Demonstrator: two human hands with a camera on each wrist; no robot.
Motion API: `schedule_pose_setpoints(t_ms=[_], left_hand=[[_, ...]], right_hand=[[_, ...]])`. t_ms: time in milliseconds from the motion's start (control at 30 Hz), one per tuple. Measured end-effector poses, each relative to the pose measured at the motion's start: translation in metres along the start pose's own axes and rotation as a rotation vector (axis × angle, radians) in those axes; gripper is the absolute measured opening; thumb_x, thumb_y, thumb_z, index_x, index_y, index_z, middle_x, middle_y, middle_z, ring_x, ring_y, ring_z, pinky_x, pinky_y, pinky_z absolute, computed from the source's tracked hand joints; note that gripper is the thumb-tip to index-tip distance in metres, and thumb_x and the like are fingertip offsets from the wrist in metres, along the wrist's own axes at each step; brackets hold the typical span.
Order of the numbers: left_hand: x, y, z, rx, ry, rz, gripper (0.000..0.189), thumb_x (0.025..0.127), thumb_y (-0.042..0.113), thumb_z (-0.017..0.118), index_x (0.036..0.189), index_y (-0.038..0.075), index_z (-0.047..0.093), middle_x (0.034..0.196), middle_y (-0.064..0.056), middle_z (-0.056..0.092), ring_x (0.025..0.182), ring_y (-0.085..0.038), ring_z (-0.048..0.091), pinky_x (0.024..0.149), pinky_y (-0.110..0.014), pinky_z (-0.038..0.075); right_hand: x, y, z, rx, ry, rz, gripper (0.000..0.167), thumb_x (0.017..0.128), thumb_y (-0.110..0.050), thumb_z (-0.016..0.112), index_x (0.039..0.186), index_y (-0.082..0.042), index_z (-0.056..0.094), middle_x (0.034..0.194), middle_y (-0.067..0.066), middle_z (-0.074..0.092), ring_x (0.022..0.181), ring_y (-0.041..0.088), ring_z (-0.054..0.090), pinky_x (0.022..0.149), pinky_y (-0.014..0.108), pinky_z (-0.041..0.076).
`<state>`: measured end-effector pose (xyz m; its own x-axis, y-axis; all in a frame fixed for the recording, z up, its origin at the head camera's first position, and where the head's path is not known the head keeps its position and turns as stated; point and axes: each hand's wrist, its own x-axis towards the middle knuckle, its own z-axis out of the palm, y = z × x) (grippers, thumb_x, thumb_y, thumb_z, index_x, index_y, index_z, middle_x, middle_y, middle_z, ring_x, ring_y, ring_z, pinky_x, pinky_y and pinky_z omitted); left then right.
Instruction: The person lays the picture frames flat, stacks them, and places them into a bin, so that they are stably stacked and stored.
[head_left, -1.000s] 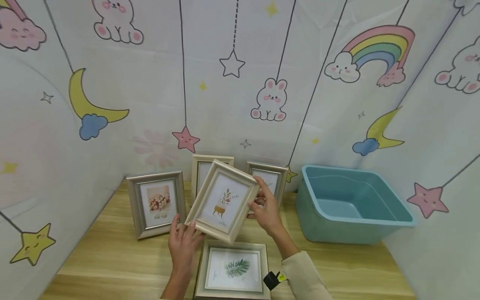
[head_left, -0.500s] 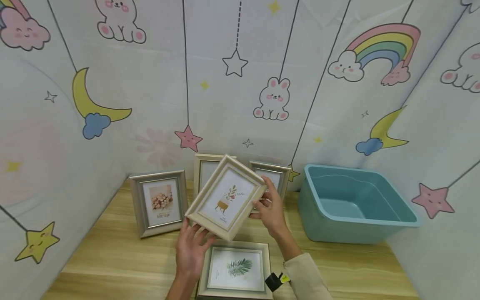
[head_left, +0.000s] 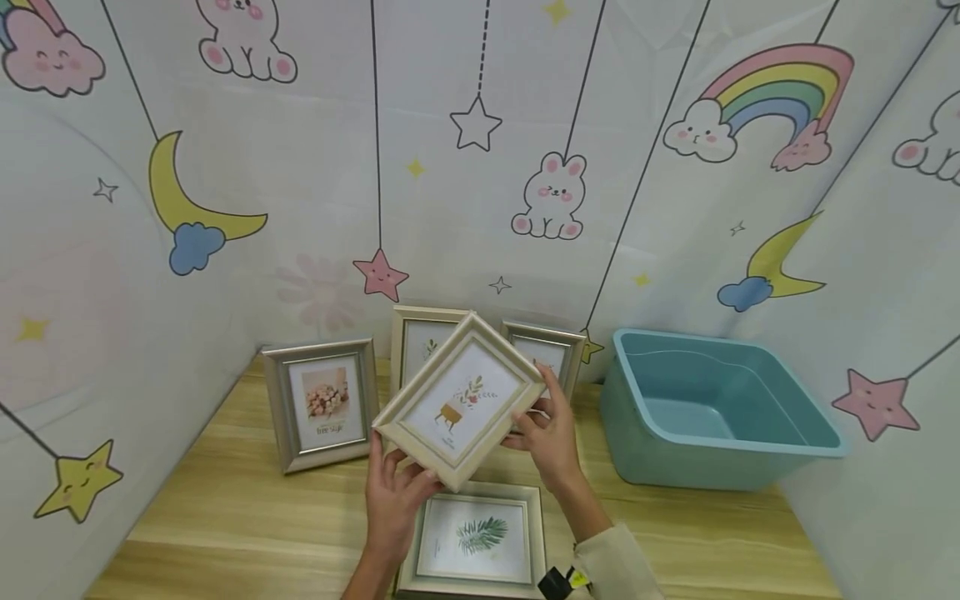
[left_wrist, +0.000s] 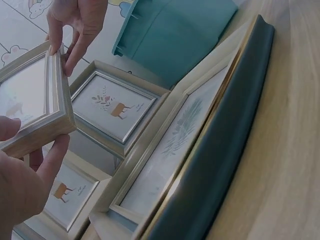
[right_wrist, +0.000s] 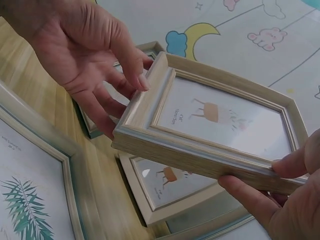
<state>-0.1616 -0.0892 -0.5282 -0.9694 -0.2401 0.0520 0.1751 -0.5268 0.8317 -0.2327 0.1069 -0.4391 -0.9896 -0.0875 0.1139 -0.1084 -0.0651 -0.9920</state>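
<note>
A cream picture frame (head_left: 459, 404) with a plant-pot print is held tilted above the table. My left hand (head_left: 393, 504) grips its lower left edge, thumb on the front in the left wrist view and fingers underneath. My right hand (head_left: 551, 437) pinches its right edge, thumb (right_wrist: 292, 162) on the front in the right wrist view. Below it a frame with a green leaf print (head_left: 480, 537) lies face up. A silvery frame with a flower photo (head_left: 326, 407) stands at the left. Two more frames, a cream one (head_left: 408, 333) and a silvery one (head_left: 546, 335), stand behind, partly hidden.
A blue-green plastic tub (head_left: 720, 404) stands at the right of the wood-grain table (head_left: 217, 508). White cloth (head_left: 300, 192) printed with rabbits, stars and moons walls the back and sides. A black clip-like item (head_left: 553, 582) sits near my right sleeve (head_left: 618, 558).
My left hand has shifted right and taken a firmer hold under the lower edge. The held frame has turned clockwise and moved slightly right. The other frames stay put.
</note>
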Motion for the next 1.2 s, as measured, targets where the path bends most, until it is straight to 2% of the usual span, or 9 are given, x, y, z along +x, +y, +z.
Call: schedule_pose_setpoints(t_ms=[200,333,500,667,767,867,1033,1100,1200], left_hand=[[0.001,0.003,-0.002,0.085,0.063,0.001,0.115,0.08,-0.022,0.063,0.162,0.026,-0.003,0.119,-0.003,0.051,0.096,-0.012,0.066,0.079,-0.037,0.062],[0.001,0.008,-0.008,0.163,0.049,0.015,0.113,0.079,-0.021,0.063,0.162,0.022,-0.001,0.119,-0.003,0.052,0.095,-0.011,0.066,0.077,-0.036,0.062],[0.0,0.018,-0.016,0.306,0.008,0.065,0.111,0.078,-0.02,0.065,0.162,0.014,0.001,0.119,-0.004,0.053,0.094,-0.008,0.065,0.071,-0.034,0.063],[0.001,0.022,-0.022,0.39,-0.037,0.115,0.108,0.077,-0.021,0.066,0.161,0.009,0.004,0.117,-0.007,0.054,0.093,-0.007,0.064,0.069,-0.034,0.063],[0.001,0.024,-0.023,0.446,-0.053,0.154,0.107,0.076,-0.021,0.067,0.161,0.008,0.008,0.115,-0.006,0.054,0.092,-0.005,0.064,0.068,-0.033,0.062],[0.0,0.027,-0.024,0.504,-0.066,0.209,0.105,0.075,-0.021,0.067,0.16,0.005,0.011,0.114,-0.01,0.055,0.091,-0.002,0.063,0.066,-0.031,0.062],[-0.003,0.031,-0.024,0.577,-0.113,0.303,0.102,0.074,-0.023,0.067,0.158,0.001,0.015,0.116,-0.027,0.054,0.092,0.003,0.06,0.066,-0.025,0.061],[-0.004,0.032,-0.023,0.613,-0.13,0.348,0.1,0.074,-0.022,0.068,0.158,0.001,0.019,0.117,-0.031,0.054,0.093,0.005,0.059,0.067,-0.023,0.06],[-0.006,0.033,-0.022,0.674,-0.141,0.428,0.097,0.073,-0.023,0.068,0.157,0.002,0.025,0.117,-0.031,0.057,0.096,0.006,0.057,0.068,-0.022,0.06]], right_hand=[[-0.008,0.008,-0.001,0.029,0.008,-0.018,0.075,0.089,0.014,0.061,0.151,-0.021,0.039,0.114,0.026,0.055,0.086,0.023,0.068,0.07,0.047,0.062],[-0.01,0.012,-0.005,0.024,0.089,-0.054,0.063,0.086,0.012,0.066,0.143,-0.008,0.048,0.113,0.023,0.056,0.087,0.016,0.065,0.072,0.036,0.063],[-0.01,0.012,-0.01,-0.107,0.275,-0.126,0.031,0.084,0.006,0.074,0.112,0.011,0.062,0.103,0.023,0.065,0.08,0.006,0.063,0.067,0.018,0.057],[-0.012,0.017,-0.017,-0.241,0.318,-0.176,0.021,0.081,0.003,0.078,0.096,0.012,0.067,0.091,0.025,0.069,0.071,0.001,0.061,0.064,0.013,0.054],[-0.015,0.021,-0.022,-0.312,0.3,-0.177,0.018,0.081,0.001,0.079,0.093,0.009,0.069,0.088,0.023,0.071,0.071,0.003,0.063,0.064,0.014,0.054],[-0.019,0.02,-0.025,-0.414,0.251,-0.194,0.018,0.082,-0.003,0.08,0.094,0.006,0.071,0.089,0.022,0.073,0.075,0.015,0.07,0.065,0.019,0.056],[-0.026,0.009,-0.028,-0.653,0.114,-0.234,0.05,0.089,-0.019,0.076,0.132,0.001,0.061,0.105,0.025,0.074,0.094,0.034,0.074,0.074,0.037,0.062],[-0.028,0.002,-0.028,-0.725,0.05,-0.222,0.059,0.094,-0.029,0.069,0.145,-0.005,0.05,0.108,0.021,0.074,0.095,0.032,0.073,0.074,0.04,0.061],[-0.026,-0.006,-0.028,-0.761,-0.03,-0.173,0.049,0.101,-0.036,0.057,0.143,-0.01,0.051,0.105,0.014,0.074,0.09,0.023,0.068,0.071,0.038,0.055]])
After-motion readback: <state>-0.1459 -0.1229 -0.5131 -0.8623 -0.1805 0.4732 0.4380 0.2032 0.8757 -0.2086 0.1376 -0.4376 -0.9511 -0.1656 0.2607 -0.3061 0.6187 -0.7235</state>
